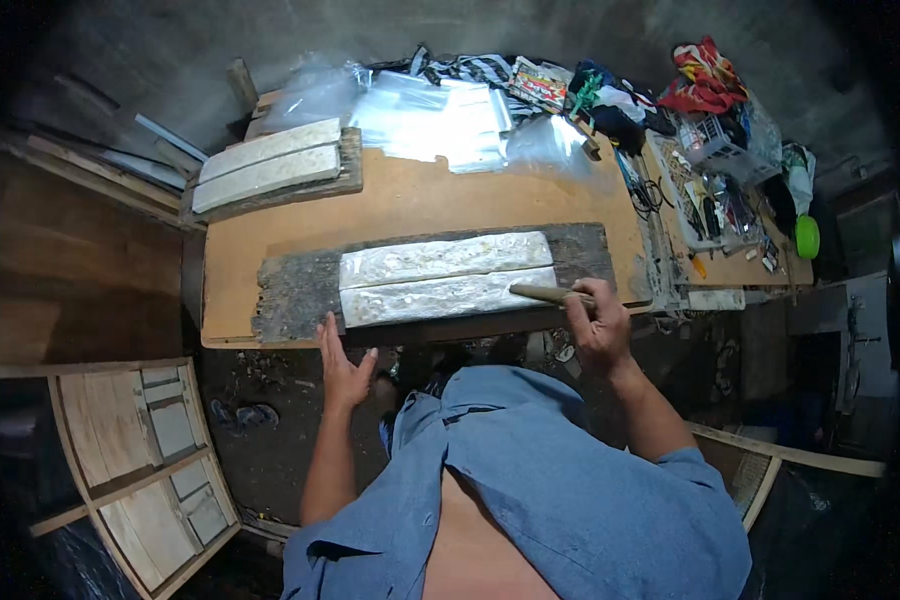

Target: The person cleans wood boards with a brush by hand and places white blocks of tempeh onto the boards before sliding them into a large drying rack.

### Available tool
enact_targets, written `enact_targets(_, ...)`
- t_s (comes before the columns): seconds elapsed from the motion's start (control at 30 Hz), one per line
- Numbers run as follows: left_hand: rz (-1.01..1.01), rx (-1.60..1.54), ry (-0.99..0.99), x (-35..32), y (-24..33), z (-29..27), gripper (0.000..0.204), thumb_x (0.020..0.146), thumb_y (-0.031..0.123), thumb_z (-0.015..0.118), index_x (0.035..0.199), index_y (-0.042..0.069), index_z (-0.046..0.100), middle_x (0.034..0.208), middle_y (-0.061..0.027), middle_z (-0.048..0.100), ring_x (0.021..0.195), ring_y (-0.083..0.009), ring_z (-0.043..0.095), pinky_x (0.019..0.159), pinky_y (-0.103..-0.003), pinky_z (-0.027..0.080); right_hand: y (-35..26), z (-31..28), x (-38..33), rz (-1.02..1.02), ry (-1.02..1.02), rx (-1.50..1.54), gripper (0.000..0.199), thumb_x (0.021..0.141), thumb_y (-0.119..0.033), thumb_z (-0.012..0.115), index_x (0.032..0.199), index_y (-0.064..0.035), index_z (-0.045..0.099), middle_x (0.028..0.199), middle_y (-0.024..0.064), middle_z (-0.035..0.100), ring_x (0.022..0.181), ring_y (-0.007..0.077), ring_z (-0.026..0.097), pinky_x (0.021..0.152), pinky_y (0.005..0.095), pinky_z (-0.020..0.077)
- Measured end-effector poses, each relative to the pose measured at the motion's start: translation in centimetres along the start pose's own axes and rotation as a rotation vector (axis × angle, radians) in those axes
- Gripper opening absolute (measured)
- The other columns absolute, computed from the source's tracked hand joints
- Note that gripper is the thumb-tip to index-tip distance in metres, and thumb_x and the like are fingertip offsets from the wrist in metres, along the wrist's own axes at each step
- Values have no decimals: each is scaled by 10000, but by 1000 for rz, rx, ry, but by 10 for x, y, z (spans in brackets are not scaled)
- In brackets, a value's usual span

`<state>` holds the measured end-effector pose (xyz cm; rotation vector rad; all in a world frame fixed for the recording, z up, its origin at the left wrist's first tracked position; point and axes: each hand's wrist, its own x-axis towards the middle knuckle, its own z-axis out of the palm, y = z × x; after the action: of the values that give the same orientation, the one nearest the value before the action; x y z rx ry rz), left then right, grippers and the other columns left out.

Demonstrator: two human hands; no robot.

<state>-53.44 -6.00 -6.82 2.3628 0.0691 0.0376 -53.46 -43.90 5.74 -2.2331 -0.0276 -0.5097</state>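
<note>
Brown stick (540, 294), end behind fingers (599, 291)

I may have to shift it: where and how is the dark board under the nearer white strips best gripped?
Probably grip the dark board by both bare ends, one hand from each side: it is long and flat, and the white strips cover its middle.

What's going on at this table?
A person's right hand holds a stick, its tip at the nearer of two whitish slabs lying side by side on a dark board. The open left hand is at the board's near edge, by the slabs' left ends. A second board with two similar slabs sits at the table's far left.
</note>
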Motion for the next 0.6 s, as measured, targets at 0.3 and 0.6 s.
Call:
enact_targets(0.3, -86, -26, 32, -2, 22, -5, 908, 821, 183, 723, 1535, 72, 172, 1562, -198, 233, 1453, -409, 172, 1165, -460, 216, 41, -40, -4, 35, -90, -129, 171, 907, -172, 626, 980, -21, 592, 787, 180, 658, 724, 332, 687, 656, 380, 530)
enact_targets(0.6, -45, 25, 72, -2, 28, -1, 885, 823, 172, 714, 1532, 80, 194, 1551, -216, 231, 1452, -407, 162, 1165, -474, 204, 32, -30, 10, 19, 76, -69, 180, 901, -177, 642, 995, -29, 601, 857, 202, 653, 778, 355, 677, 652, 401, 527)
